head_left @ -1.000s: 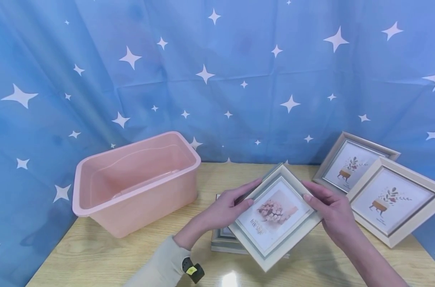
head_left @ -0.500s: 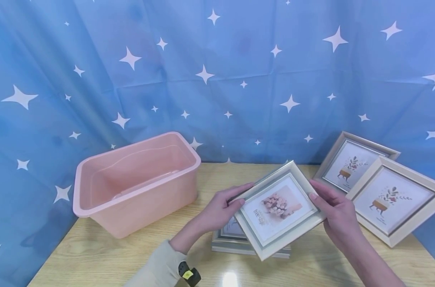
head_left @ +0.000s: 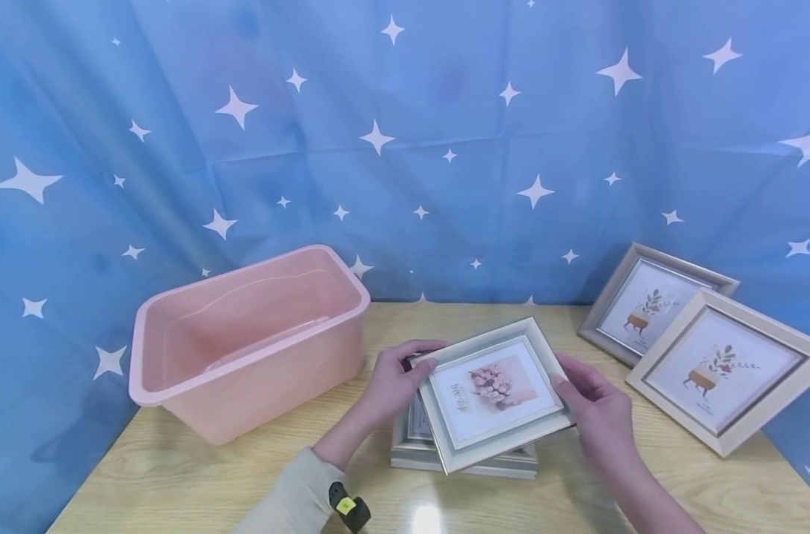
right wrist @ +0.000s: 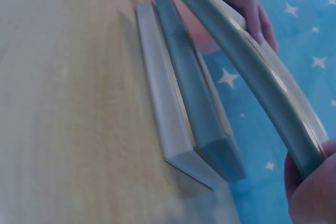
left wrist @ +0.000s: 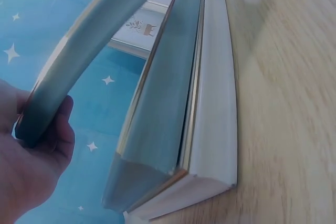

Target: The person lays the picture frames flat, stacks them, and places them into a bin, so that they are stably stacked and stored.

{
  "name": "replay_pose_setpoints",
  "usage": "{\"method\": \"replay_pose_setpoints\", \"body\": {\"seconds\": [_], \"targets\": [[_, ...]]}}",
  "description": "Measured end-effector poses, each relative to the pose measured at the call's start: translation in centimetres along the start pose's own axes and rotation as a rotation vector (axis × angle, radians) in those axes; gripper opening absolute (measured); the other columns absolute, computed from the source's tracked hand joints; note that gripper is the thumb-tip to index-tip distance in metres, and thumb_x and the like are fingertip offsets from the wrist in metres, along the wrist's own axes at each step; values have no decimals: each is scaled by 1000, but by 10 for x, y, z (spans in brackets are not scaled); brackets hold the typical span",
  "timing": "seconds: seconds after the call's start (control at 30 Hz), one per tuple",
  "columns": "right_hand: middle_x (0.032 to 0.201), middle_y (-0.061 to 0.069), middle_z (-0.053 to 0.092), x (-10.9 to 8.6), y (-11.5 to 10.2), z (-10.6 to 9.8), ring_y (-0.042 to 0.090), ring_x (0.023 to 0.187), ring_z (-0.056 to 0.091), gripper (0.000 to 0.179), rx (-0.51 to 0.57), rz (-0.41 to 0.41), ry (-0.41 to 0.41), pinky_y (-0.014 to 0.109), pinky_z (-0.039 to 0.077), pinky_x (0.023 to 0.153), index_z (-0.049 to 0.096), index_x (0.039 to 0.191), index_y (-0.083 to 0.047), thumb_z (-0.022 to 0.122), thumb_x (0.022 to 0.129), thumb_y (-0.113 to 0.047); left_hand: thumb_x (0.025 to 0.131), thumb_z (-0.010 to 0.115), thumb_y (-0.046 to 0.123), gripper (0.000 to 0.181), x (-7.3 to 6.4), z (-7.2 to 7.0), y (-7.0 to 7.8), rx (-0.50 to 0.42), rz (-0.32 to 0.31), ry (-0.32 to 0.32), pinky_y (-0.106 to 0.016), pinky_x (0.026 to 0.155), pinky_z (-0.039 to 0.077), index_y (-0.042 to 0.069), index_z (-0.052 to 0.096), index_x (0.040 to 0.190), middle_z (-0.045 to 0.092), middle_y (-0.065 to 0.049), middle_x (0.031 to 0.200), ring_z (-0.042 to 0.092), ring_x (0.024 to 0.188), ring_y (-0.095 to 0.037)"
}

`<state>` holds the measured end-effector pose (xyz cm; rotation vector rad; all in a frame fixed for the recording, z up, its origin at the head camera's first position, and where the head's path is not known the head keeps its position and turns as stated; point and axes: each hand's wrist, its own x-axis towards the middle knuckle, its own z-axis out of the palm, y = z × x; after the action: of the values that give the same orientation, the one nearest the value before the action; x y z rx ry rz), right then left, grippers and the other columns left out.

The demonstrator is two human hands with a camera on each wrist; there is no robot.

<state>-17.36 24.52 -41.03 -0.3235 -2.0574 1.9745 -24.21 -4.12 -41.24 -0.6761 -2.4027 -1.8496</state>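
Note:
Both hands hold a pale picture frame (head_left: 492, 393) showing a pink flower print, its lettering turned sideways. My left hand (head_left: 392, 382) pinches its left end, thumb on the front. At the opposite end my right hand (head_left: 595, 408) grips it, again with the thumb on the front. Beneath it lies a stack of two picture frames (head_left: 412, 452), mostly covered in the head view. Both wrist views show a gap between the held frame and the stack; in the left wrist view the upper stacked frame (left wrist: 163, 98) has a blue-green side and the lower frame (left wrist: 212, 87) a whitish one.
A pink plastic bin (head_left: 265, 378) stands on the wooden table (head_left: 178, 475) at the left, with its inside visible. Two picture frames with plant prints, a rear frame (head_left: 645, 304) and a front frame (head_left: 719, 371), lean at the right. A blue star-patterned curtain (head_left: 445, 148) hangs behind.
The held picture frame has turned from a diamond-like slant to nearly level and come lower over the stack. Both hands have moved with it, keeping their grip.

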Motion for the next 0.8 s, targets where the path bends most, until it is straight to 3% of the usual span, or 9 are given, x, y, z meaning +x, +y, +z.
{"method": "replay_pose_setpoints", "body": {"seconds": [0.13,0.27,0.4,0.67,0.8], "targets": [[108,-25,68,-6,2,2,-3,100,60,46,-165,30,7,12,51,81,58,142,-4,70,99,-17,96,69,5,25,6,-1,-5,-13,-3,71,-21,58,39,10,77,120,71,-6,103,47,66,-10],[125,-3,70,-11,3,5,-5,98,60,48,-256,15,-7,12,50,82,58,141,-4,72,98,-17,94,72,6,21,13,-3,-10,-17,-35,131,-22,59,38,8,79,113,71,-6,94,48,69,-11],[135,17,65,-14,5,7,-6,94,62,47,-296,-1,-44,14,52,80,59,139,-1,74,96,-12,93,74,8,19,19,-8,-12,3,-85,149,-24,58,37,9,80,111,71,-5,97,48,70,-14],[131,21,66,-24,10,14,3,95,66,44,-362,-47,-108,16,53,80,61,136,2,72,94,-6,96,72,13,19,21,-13,-20,89,-187,137,-40,90,48,17,80,113,72,-1,121,59,103,-20],[128,21,67,-30,10,15,6,95,65,44,-385,-70,-130,19,54,76,62,135,3,72,93,-6,95,73,12,18,22,-12,-28,112,-167,140,-46,95,49,12,80,111,73,-4,118,62,106,-26]]}}
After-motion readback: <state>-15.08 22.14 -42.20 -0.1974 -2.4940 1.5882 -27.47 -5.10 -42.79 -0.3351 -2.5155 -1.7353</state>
